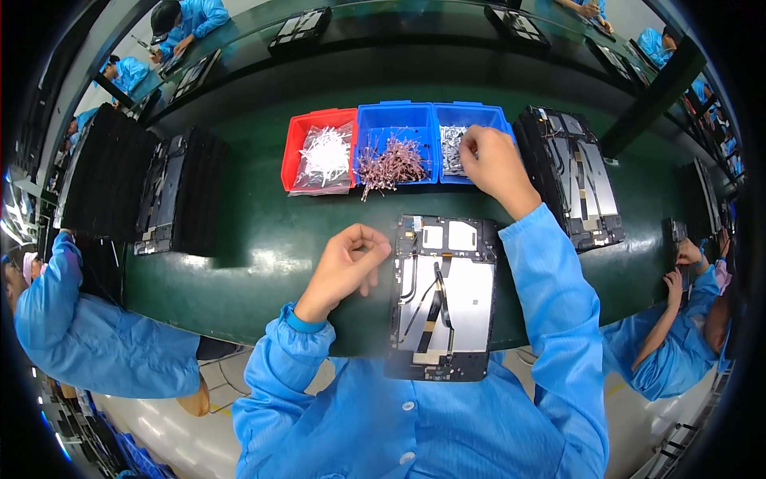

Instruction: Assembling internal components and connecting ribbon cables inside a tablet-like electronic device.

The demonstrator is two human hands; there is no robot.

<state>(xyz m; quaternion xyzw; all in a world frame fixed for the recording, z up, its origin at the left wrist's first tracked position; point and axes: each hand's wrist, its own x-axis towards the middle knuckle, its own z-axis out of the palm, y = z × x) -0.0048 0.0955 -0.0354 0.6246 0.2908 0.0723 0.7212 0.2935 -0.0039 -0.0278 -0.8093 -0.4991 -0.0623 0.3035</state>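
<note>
An opened tablet (460, 291), with silver plates, black cables and a dark frame, lies upright in front of me at the table's near edge. Beside its upper left edge is my left hand (341, 270), thumb and forefinger brought together; whatever they may pinch is too small to see. My right hand (496, 164) reaches over the right blue bin (471, 177), which holds many small silvery pieces. Its fingers bend down in a closed pinch at those pieces, and the fingertips are partly hidden.
Pinkish wired parts spill over the front of the middle blue bin (397, 109). A red bin (297, 152) holds white strips in a clear bag. Tablet stacks stand right (576, 180) and left (159, 195). Co-workers in blue sit on both sides; a shelf (415, 40) runs behind.
</note>
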